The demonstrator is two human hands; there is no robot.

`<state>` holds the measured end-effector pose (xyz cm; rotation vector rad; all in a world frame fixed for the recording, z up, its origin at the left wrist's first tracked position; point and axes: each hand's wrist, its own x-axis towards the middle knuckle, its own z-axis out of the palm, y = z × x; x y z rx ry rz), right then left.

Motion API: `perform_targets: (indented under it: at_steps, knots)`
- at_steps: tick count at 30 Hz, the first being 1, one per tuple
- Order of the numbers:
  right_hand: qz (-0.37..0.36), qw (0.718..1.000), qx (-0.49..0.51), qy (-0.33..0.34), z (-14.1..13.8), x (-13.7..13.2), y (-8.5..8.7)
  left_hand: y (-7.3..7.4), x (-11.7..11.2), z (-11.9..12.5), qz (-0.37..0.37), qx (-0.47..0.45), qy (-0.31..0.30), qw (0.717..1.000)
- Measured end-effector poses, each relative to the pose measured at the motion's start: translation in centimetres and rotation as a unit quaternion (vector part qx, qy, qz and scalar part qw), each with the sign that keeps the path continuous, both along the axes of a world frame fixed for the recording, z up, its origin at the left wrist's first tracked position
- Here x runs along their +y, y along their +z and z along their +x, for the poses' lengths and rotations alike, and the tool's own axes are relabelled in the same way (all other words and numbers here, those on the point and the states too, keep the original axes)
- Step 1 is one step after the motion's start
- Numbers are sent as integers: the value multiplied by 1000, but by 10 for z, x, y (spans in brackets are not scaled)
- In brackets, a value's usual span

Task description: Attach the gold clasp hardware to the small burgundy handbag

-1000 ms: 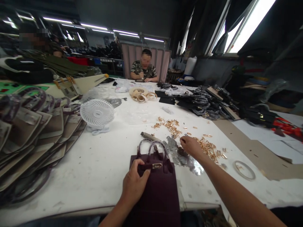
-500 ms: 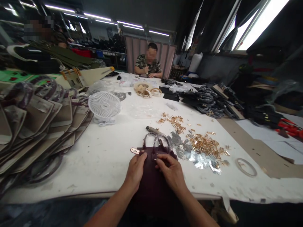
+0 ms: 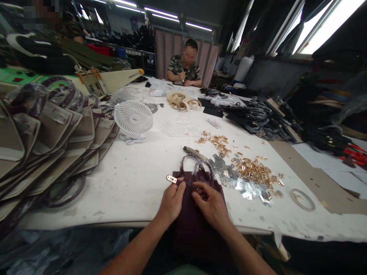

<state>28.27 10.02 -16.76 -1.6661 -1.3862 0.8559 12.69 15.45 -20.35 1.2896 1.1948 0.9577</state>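
A dark plum handbag (image 3: 191, 219) lies at the near edge of the white table (image 3: 137, 179), its two wrapped handles (image 3: 197, 166) pointing away from me. My left hand (image 3: 171, 202) presses on the bag's top, fingers closed on its strap, whose gold clasp end (image 3: 171, 178) sticks out to the left. My right hand (image 3: 210, 204) rests beside it on the bag front and pinches a small metal fitting (image 3: 197, 189). To the right lie silver metal plates (image 3: 243, 187) and a heap of small gold fittings (image 3: 256, 172).
A stack of beige bags (image 3: 48, 145) fills the left. A white desk fan (image 3: 133, 119) stands mid-table, a tool handle (image 3: 192, 152) beyond the bag, a tape ring (image 3: 302, 198) at right, black straps (image 3: 255, 120) behind. A seated person (image 3: 185, 65) works at the far end.
My right hand came back from the metal parts to the bag front. The strap's gold clasp end now sticks out to the left of my left hand. The view shifted left and down.
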Motion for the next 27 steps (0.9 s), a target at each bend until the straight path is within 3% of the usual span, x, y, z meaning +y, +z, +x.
perform_targets:
  at_steps: [7, 16, 27]
  knots:
    - [9, 997, -70, 2, -9, 5, 0, 4, -7, -1, 33, 15, 10, 999]
    - [-7, 996, -84, -2, -20, 18, -3, 3, -6, -2, 27, 3, 16, 1000]
    - [-41, 999, -2, 21, -15, 18, 4, -1, -1, 8, 9, 5, 75, 997]
